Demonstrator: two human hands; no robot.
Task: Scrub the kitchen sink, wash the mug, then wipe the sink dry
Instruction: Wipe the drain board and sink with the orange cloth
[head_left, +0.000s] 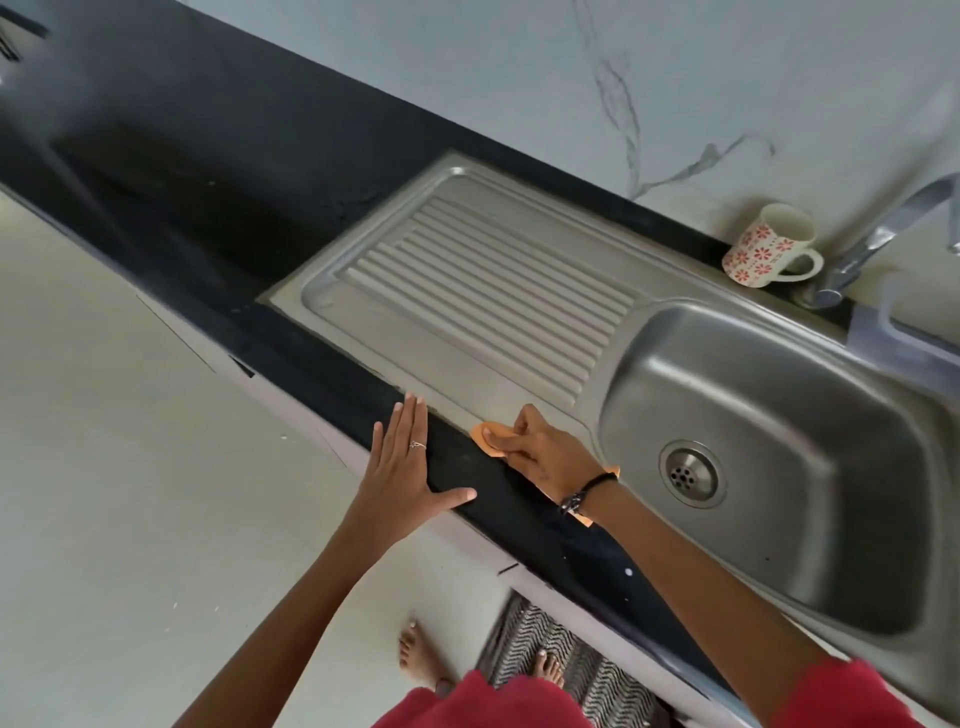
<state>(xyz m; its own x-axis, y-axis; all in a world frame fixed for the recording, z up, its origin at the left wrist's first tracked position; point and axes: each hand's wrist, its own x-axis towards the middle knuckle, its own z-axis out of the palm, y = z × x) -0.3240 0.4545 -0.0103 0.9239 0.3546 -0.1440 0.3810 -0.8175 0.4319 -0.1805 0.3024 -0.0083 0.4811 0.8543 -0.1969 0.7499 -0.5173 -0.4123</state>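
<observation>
- At the far left we see the black countertop (218, 171) running diagonally, with the pale floor (104, 467) below it.
- Our left hand (402, 467) lies flat on the front edge of the countertop, fingers straight and together, thumb spread to the side, holding nothing; a ring (417, 445) sits on one finger.
- Just beside it, our right hand (537, 449) has its fingers curled over an orange cloth (485, 435), pressing it on the steel rim where the ribbed drainboard (478, 280) meets the counter; more orange shows under the wrist, which wears a dark band (587, 493).
- Below, between the arms, we see two bare feet, one of them on a zigzag-patterned mat (566, 660), and red clothing at the bottom edge.
- To the right lies the sink basin (779, 405), with its round drain (690, 474) towards the near side.
- Behind the basin, the white mug (769, 244) with red flowers stands upright on the back rim of the sink, against the marbled wall, handle turned towards the tap (878, 239) just beside it.
</observation>
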